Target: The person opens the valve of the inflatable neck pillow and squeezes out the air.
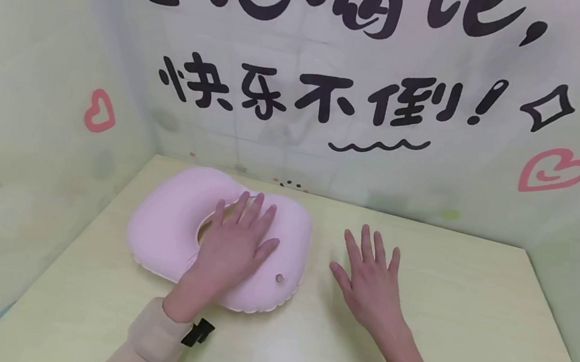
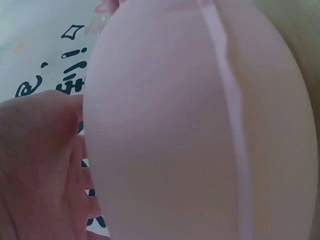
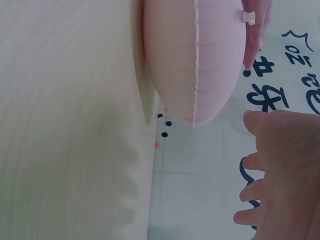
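Observation:
A pink inflated neck pillow (image 1: 166, 223) lies on the table, puffed up around a central hole. My left hand (image 1: 231, 250) is laid over its right half with fingers spread and straight, the fingertips toward the pillow's back edge. In the left wrist view the pillow's seamed side (image 2: 165, 120) fills most of the picture beside that hand. A small clear valve (image 1: 279, 278) sticks up at the front right of the pillow. To the right of the pillow, my right hand (image 1: 371, 289) is held over the table, fingers spread, apart from the pillow and holding nothing.
The pale wood-grain table (image 1: 474, 327) is bounded by a back wall sheet (image 1: 282, 155) with black lettering and by side sheets (image 1: 23, 158) printed with hearts. Dark clips (image 1: 198, 333) sit at both sleeve cuffs.

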{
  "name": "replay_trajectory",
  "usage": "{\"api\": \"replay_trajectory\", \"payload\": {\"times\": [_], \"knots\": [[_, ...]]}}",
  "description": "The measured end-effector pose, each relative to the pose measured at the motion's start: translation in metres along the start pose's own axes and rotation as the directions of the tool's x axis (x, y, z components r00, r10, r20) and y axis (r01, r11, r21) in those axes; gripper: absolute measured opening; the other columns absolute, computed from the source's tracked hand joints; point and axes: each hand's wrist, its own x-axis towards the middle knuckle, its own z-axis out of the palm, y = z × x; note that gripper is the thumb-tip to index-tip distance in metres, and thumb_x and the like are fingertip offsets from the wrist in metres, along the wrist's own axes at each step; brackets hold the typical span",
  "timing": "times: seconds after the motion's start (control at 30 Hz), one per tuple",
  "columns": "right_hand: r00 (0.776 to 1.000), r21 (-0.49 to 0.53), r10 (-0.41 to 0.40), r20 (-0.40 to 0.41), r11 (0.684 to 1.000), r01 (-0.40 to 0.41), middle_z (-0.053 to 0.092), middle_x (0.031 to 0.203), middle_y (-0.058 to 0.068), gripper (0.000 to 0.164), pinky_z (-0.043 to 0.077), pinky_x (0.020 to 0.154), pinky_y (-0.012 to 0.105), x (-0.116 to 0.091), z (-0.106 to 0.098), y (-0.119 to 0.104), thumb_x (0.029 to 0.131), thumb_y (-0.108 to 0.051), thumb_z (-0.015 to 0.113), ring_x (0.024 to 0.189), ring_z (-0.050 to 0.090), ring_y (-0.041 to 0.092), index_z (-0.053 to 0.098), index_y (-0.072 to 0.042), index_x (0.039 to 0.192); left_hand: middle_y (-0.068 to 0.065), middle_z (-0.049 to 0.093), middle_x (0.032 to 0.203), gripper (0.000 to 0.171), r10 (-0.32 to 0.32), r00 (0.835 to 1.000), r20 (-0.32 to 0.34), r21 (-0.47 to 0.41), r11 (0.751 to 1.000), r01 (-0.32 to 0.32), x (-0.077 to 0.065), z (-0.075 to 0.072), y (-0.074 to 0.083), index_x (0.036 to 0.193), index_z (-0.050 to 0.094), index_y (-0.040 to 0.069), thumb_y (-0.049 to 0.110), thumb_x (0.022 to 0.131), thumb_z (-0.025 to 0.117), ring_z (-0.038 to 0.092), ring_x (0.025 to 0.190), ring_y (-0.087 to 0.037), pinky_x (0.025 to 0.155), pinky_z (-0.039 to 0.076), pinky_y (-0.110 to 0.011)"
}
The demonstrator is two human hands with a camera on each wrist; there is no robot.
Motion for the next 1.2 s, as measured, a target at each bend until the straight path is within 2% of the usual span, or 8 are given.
{"api": "replay_trajectory", "payload": {"times": [0.27,0.47,0.53,0.7,0.83,1.03,1.13,1.2], "knots": [[0.998,0.099,0.034,0.054,0.994,-0.039,0.026,0.163,0.029,0.074,0.032,0.11,0.067,0.005,0.023,0.005,0.106,-0.041,0.056,0.144,0.034,0.05,0.028,0.002,0.16,-0.018,0.017,0.169,0.067,-0.17,0.983,0.074,-0.093,0.98,0.176,-0.009,-0.006,-0.046,0.163,0.029,0.014,0.051,0.108,0.04,0.005,0.155,-0.043,0.116,0.002,-0.072],[0.993,0.24,0.077,0.094,0.966,-0.098,0.024,0.164,0.027,0.076,0.051,0.09,0.065,0.003,0.034,0.003,0.107,-0.042,0.053,0.135,0.046,0.051,0.023,0.001,0.161,-0.024,0.014,0.168,0.072,-0.237,0.966,0.106,-0.135,0.959,0.25,-0.018,-0.005,-0.086,0.164,0.024,0.007,0.055,0.11,0.029,0.005,0.153,-0.05,0.113,0.005,-0.076],[0.989,0.287,0.086,0.12,0.951,-0.118,0.023,0.165,0.025,0.075,0.051,0.088,0.067,0.005,0.038,0.002,0.108,-0.043,0.051,0.136,0.045,0.051,0.021,-0.002,0.162,-0.027,0.013,0.167,0.074,-0.261,0.958,0.115,-0.167,0.946,0.278,-0.022,-0.005,-0.101,0.163,0.022,0.004,0.056,0.11,0.025,0.005,0.151,-0.053,0.111,0.007,-0.078],[0.986,0.387,0.085,0.144,0.912,-0.135,0.026,0.165,0.023,0.075,0.043,0.102,0.067,0.014,0.046,-0.003,0.108,-0.043,0.049,0.141,0.04,0.049,0.019,-0.002,0.163,-0.032,0.013,0.165,0.074,-0.336,0.933,0.126,-0.272,0.893,0.358,-0.028,-0.011,-0.134,0.162,0.019,0.0,0.052,0.11,0.023,0.009,0.148,-0.058,0.108,0.014,-0.08],[0.981,0.491,0.094,0.167,0.855,-0.166,0.034,0.161,0.025,0.074,0.037,0.11,0.064,0.02,0.048,-0.008,0.109,-0.042,0.048,0.141,0.041,0.048,0.018,-0.002,0.163,-0.033,0.016,0.164,0.074,-0.377,0.915,0.148,-0.352,0.844,0.404,-0.031,-0.01,-0.151,0.163,0.017,0.001,0.052,0.11,0.023,0.016,0.147,-0.058,0.107,0.019,-0.079],[0.967,0.675,0.111,0.231,0.698,-0.241,0.032,0.161,0.027,0.073,0.041,0.109,0.058,0.029,0.054,-0.021,0.11,-0.042,0.044,0.133,0.052,0.045,0.015,-0.001,0.163,-0.031,0.02,0.164,0.077,-0.415,0.889,0.191,-0.475,0.754,0.454,-0.035,0.003,-0.17,0.164,0.015,0.002,0.055,0.109,0.022,0.02,0.147,-0.056,0.111,0.018,-0.075],[0.962,0.712,0.113,0.248,0.652,-0.26,0.03,0.162,0.027,0.071,0.042,0.109,0.056,0.032,0.056,-0.028,0.111,-0.04,0.044,0.133,0.053,0.043,0.016,-0.001,0.163,-0.03,0.022,0.163,0.079,-0.429,0.881,0.202,-0.515,0.718,0.468,-0.035,0.007,-0.177,0.164,0.014,0.005,0.059,0.107,0.026,0.02,0.147,-0.056,0.113,0.019,-0.072],[0.964,0.728,0.108,0.245,0.636,-0.256,0.03,0.161,0.028,0.07,0.041,0.11,0.057,0.033,0.057,-0.032,0.111,-0.039,0.043,0.134,0.052,0.044,0.017,-0.001,0.163,-0.029,0.023,0.164,0.081,-0.428,0.878,0.213,-0.526,0.707,0.472,-0.035,0.008,-0.18,0.165,0.014,0.006,0.06,0.107,0.03,0.021,0.147,-0.056,0.113,0.02,-0.072]]}}
